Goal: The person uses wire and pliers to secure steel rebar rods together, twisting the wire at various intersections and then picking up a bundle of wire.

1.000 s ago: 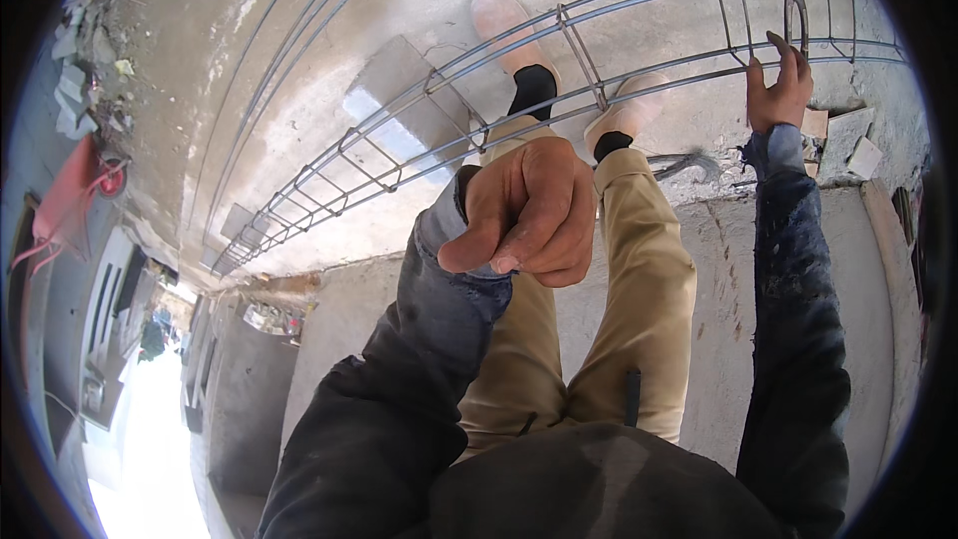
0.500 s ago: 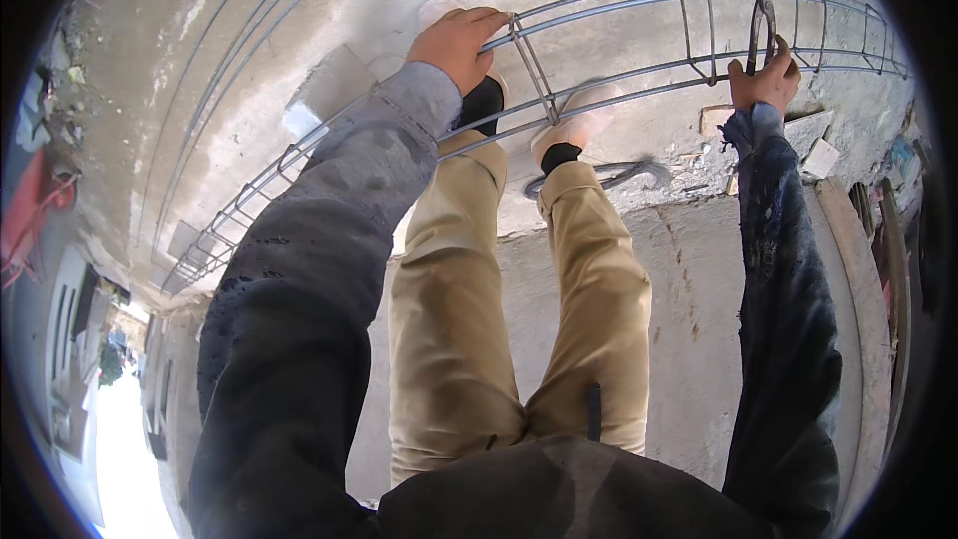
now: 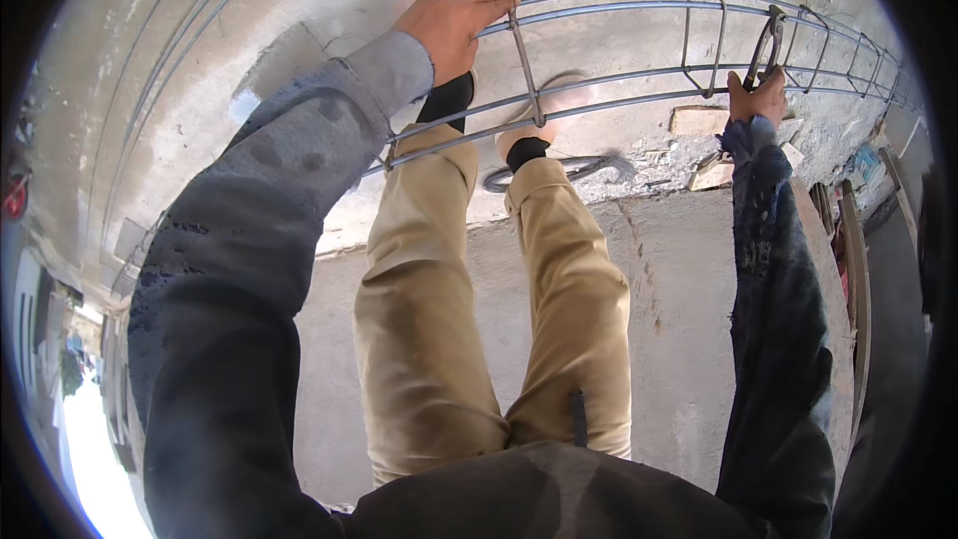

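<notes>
A long cage of steel reinforcing bars (image 3: pixel 619 75) with square wire stirrups runs across in front of me. My left hand (image 3: pixel 459 25) is closed on its far bars, fingertips against a stirrup (image 3: pixel 526 65). My right hand (image 3: pixel 758 100) grips the handles of end-cutting pincers (image 3: pixel 769 40), held upright at the cage. Their jaws are at the far bars, just right of another stirrup (image 3: pixel 705 40). Whether the jaws bite on wire is too small to tell. My left sleeve hides part of the cage.
Loose long bars (image 3: pixel 185 50) lie on the concrete floor at the far left. A coil of dark wire (image 3: pixel 569 172) is by my feet. Broken bricks (image 3: pixel 699 121) lie below the cage near my right hand. Wooden boards (image 3: pixel 856 279) stand at the right edge.
The view has swung a little to the right. Near my left hand, two stirrup bars side by side now appear as one. My right hand still holds the pincers at the cage.
</notes>
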A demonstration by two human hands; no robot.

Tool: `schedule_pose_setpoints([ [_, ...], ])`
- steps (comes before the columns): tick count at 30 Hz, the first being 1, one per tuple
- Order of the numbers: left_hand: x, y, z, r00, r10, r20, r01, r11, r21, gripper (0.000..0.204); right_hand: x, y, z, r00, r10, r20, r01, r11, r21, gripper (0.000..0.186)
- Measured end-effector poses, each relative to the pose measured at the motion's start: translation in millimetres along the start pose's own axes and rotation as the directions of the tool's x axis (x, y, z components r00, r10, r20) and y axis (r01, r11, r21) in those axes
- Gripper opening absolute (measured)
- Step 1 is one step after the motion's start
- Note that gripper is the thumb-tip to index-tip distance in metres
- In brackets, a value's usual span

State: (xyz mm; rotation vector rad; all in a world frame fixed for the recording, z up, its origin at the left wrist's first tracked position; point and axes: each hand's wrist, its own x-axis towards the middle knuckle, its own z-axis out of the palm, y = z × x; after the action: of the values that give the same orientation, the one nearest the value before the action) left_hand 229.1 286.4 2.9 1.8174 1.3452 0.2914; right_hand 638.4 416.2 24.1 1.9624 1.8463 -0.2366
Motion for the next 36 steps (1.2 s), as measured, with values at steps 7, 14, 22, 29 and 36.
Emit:
schedule_pose_setpoints([
  [7,4,-10,-1,0.998,0.031,0.049,-0.029,0.999,-0.044,0.061,-10,-8,-39,0.988,0.082,0.132,-0.144,0.803,0.579,0.048],
  [14,1,-9,6,0.999,-0.045,0.031,0.049,0.985,-0.164,0.061,-79,-101,-138,0.494,-0.332,0.804,-0.674,0.437,0.595,0.034],
  [22,3,-9,5,0.993,-0.103,0.061,0.114,0.968,-0.222,0.058,-29,-201,-164,0.282,-0.687,0.669,0.935,0.354,-0.03,0.037],
  [29,2,-7,7,0.982,-0.172,0.081,0.187,0.944,-0.271,0.054,-49,-293,-170,0.374,-0.581,0.723,0.857,-0.083,-0.509,0.029],
  [36,5,-7,5,0.975,-0.168,0.143,0.198,0.951,-0.238,0.053,-53,-317,-173,0.509,-0.286,0.811,0.839,-0.046,-0.543,0.032],
])
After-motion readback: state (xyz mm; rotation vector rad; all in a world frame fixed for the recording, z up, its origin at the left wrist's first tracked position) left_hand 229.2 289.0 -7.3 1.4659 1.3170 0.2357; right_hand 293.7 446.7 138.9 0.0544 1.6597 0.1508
